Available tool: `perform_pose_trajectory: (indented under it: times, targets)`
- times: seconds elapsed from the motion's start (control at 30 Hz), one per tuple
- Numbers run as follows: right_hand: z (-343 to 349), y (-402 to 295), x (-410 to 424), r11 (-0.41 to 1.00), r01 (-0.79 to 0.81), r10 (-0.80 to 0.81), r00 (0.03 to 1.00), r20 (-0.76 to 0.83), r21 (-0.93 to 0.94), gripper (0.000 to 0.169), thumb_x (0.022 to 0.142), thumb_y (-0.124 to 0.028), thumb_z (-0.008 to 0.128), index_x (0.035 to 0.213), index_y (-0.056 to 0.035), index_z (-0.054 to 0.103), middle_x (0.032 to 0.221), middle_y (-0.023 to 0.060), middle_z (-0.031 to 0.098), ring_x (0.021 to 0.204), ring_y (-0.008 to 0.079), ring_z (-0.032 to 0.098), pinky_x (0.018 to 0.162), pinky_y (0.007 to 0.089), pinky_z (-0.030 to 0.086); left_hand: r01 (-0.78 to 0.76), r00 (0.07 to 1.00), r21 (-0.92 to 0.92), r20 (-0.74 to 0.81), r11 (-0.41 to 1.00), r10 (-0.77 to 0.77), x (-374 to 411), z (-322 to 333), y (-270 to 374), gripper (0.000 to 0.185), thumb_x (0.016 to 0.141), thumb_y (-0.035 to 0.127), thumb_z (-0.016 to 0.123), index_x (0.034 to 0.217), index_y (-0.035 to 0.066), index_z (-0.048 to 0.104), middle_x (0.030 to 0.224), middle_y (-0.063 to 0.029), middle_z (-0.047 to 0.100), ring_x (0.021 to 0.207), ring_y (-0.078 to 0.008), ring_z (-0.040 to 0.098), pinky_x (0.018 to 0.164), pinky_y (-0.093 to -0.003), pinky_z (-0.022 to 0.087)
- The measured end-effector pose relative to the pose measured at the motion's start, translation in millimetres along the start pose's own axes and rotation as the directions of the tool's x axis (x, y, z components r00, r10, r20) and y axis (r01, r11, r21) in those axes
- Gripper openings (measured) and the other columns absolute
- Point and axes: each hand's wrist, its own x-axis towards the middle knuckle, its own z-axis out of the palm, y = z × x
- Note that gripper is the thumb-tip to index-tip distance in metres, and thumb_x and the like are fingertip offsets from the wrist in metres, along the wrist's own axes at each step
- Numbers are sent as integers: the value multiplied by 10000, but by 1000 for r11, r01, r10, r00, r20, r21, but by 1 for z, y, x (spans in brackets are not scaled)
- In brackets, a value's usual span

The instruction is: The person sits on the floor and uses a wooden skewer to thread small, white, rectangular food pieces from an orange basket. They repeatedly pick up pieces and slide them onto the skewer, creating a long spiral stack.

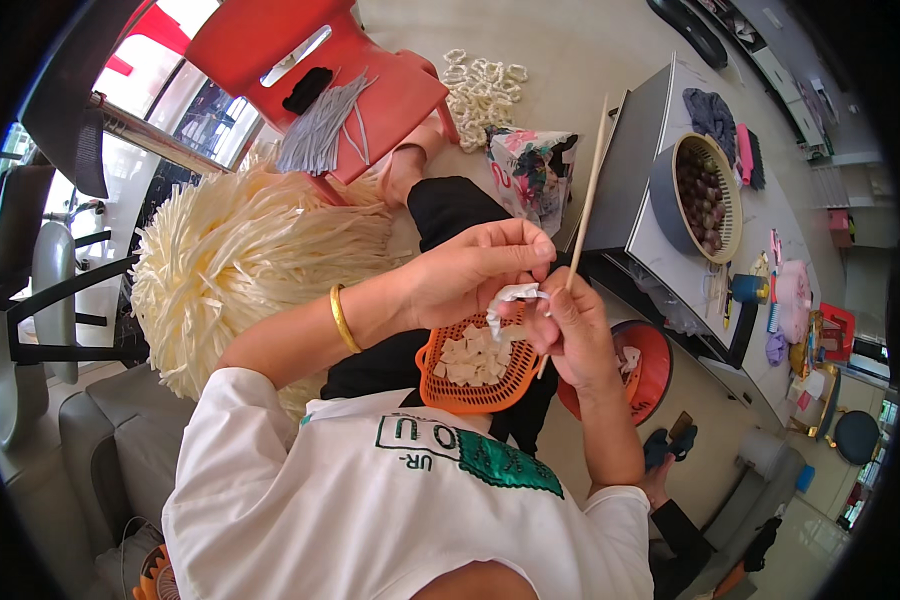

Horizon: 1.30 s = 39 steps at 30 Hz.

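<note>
My right hand is closed on a long thin wooden stick that slants upward, and on one end of a crumpled white strip. Close beside it, my left hand has thumb and forefinger pinched together; whether anything thin lies between them cannot be told. Below the hands, an orange plastic basket on the lap holds many small cream square pieces. A large bundle of cream strips lies to the left of the lap.
A red plastic chair bears grey strips and a black item. Cream loops lie on the floor near a floral bag. At right stand a table with a grape-filled basket and a red basin.
</note>
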Motion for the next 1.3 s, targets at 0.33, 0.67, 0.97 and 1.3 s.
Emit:
perform_pose_trajectory:
  times: [0.33, 0.67, 0.97, 1.3]
  targets:
    - [-7, -35, -1, 989, -5, -22, 983, -181, -149, 163, 844, -163, 534, 751, -41, 478, 514, -49, 360, 406, 17, 303, 366, 155, 213, -93, 995, 439, 16, 894, 96, -9, 2, -8, 104, 853, 129, 513, 826, 29, 508, 688, -36, 593, 579, -86, 580, 448, -162, 426]
    - [1, -24, 2, 996, 20, -34, 985, -167, -87, 190, 859, -227, 511, 807, -50, 466, 529, -51, 353, 425, 12, 313, 370, 150, 214, -206, 973, -218, 53, 954, 223, -1, -2, -22, 298, 885, 169, 432, 1163, 92, 355, 649, -51, 510, 677, -182, 571, 605, -272, 439]
    - [-6, -31, -11, 984, 172, -179, 956, -231, -52, 168, 851, -170, 523, 935, -45, 450, 566, -57, 341, 421, 5, 285, 365, 158, 187, -35, 998, 473, -21, 881, 51, -14, -5, -6, 261, 840, 120, 529, 1070, 33, 442, 738, -47, 601, 532, -43, 517, 421, -151, 348]
    - [5, -34, -12, 980, 101, -138, 966, -221, -170, 221, 855, -212, 519, 975, -39, 453, 584, -57, 386, 434, -4, 308, 381, 145, 212, -85, 994, 493, -14, 866, 106, -17, -2, -5, 160, 759, 81, 636, 883, 7, 566, 708, -17, 585, 612, -50, 520, 503, -164, 398]
